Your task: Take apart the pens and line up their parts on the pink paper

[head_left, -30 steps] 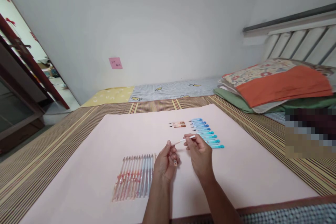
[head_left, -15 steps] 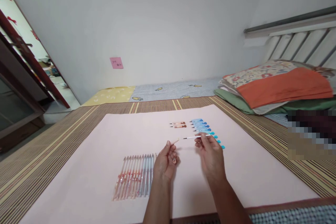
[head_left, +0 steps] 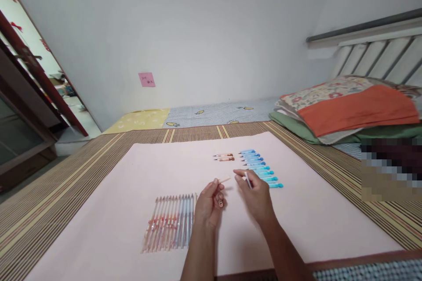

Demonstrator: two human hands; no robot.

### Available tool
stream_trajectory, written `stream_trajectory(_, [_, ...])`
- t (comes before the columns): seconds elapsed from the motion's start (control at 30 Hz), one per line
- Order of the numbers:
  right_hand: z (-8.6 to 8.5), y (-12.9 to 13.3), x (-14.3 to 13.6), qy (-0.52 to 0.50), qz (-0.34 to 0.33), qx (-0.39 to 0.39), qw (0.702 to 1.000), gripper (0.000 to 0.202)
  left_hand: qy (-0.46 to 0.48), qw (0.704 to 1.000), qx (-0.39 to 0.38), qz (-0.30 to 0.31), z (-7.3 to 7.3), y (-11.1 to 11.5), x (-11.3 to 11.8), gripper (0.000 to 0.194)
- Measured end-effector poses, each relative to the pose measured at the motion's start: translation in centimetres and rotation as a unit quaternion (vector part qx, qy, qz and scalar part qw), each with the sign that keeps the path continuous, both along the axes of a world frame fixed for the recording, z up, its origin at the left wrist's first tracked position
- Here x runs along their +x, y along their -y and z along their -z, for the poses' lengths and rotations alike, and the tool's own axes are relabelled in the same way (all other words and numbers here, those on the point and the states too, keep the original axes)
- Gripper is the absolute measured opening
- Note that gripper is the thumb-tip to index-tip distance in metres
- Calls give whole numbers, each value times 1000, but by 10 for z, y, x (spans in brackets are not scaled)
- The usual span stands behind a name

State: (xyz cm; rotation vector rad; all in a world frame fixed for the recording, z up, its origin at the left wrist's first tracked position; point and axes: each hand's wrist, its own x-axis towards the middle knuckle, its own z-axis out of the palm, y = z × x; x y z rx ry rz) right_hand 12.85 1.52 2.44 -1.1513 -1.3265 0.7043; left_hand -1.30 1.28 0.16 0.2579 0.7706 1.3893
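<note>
Turned from lying crosswise to a steep slant, the white stick (head_left: 248, 180) has swung round in the right hand (head_left: 260, 202), which has shifted back toward the left hand (head_left: 207, 205). The right fingers pinch the stick narrowly, and its dark tip, visible a moment ago, can no longer be made out. The left hand, over the middle of the pink sheet (head_left: 95, 219), grips a pale peach tube (head_left: 224, 179) between thumb and finger, with a round-ended piece (head_left: 220, 203) under the lower fingers. Stick and tube are apart, so nothing joins them now. The clear pens (head_left: 181, 219) lie on the sheet's left part; the brown-ended pens (head_left: 227, 159) and blue pens (head_left: 255, 159) lie toward its far right, unmoved
</note>
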Motion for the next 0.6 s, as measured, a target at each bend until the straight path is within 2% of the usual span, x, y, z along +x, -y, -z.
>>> stream_trajectory(0.1, [-1, 2, 0, 135, -41, 72, 987, 22, -31, 999, 18, 8, 2, -1, 1, 40])
stream_trajectory(0.27, [0, 2, 0, 243, -59, 95, 964, 22, -63, 998, 24, 1, 3, -2, 3, 43])
stream_trajectory(0.43, [0, 1, 1, 269, -62, 78, 958, 21, -85, 996, 36, 5, 0, -1, 5, 42])
stream_trajectory(0.6, [6, -1, 2, 260, -46, 77, 961, 19, -68, 997, 34, -7, 1, 0, 7, 43])
